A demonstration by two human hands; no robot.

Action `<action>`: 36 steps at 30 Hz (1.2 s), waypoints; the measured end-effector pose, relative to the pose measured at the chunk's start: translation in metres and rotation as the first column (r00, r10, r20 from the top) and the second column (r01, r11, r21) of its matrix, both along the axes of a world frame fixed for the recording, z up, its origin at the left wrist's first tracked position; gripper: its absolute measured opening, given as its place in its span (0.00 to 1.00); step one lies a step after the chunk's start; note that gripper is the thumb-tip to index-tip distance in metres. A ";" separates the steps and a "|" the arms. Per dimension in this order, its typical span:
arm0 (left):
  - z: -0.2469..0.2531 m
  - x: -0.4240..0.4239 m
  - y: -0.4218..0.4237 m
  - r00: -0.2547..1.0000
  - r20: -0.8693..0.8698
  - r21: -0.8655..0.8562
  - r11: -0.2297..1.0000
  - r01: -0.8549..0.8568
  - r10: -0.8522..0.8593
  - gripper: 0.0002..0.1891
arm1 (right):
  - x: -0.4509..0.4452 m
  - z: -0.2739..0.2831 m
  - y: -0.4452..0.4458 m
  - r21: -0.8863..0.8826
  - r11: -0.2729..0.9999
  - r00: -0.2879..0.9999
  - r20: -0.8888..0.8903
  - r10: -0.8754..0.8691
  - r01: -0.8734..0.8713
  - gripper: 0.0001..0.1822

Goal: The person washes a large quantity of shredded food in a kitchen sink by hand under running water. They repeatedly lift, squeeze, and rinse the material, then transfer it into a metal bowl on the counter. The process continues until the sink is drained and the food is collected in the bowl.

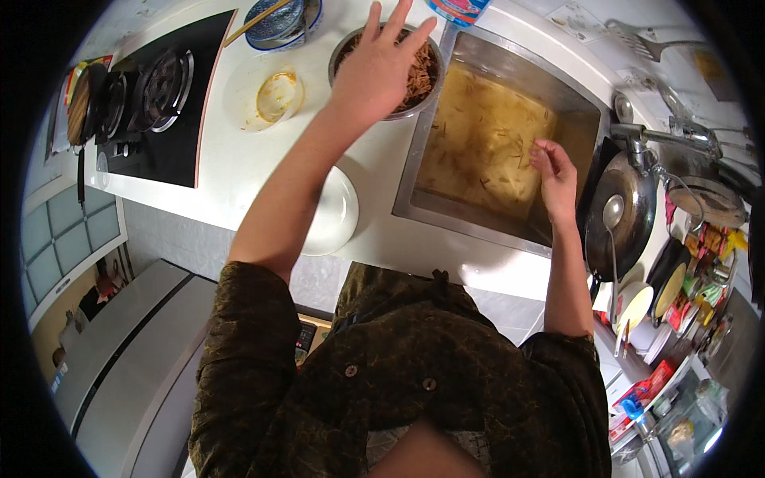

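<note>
My left hand point(379, 71) is spread, fingers apart, over a metal bowl point(439, 89) of brown shredded strips point(420, 74); it hides much of the bowl. Over the right part of a steel sink point(406, 179) is my right hand point(556, 173), fingers bent together; whether something small is between them I cannot tell. Cloudy yellowish water point(478, 137) with brown shreds fills the sink's bottom. Left of the bowl stands a translucent plastic bowl point(242, 95) with orange-brown residue. A white plate point(337, 209) lies partly under my left forearm.
A black cooktop point(197, 89) is at the left. Blue-patterned bowls point(275, 24) with chopsticks point(257, 23) stand at the back, near a blue package point(459, 9). Right of the sink are a faucet point(639, 140), a wok point(621, 239) holding a ladle point(612, 212), and other pans.
</note>
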State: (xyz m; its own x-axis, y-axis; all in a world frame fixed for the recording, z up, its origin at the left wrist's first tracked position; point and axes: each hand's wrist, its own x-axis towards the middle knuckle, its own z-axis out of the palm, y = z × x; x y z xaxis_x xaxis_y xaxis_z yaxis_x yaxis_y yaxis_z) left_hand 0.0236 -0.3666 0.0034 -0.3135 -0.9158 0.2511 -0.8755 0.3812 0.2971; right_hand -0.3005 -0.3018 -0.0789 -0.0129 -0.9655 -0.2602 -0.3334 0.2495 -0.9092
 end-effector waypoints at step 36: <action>-0.277 -0.173 0.045 0.981 -0.076 0.907 0.420 -0.006 0.178 0.23 | -0.015 -0.209 -0.001 0.422 0.823 0.739 -0.396 0.544 -0.380 0.28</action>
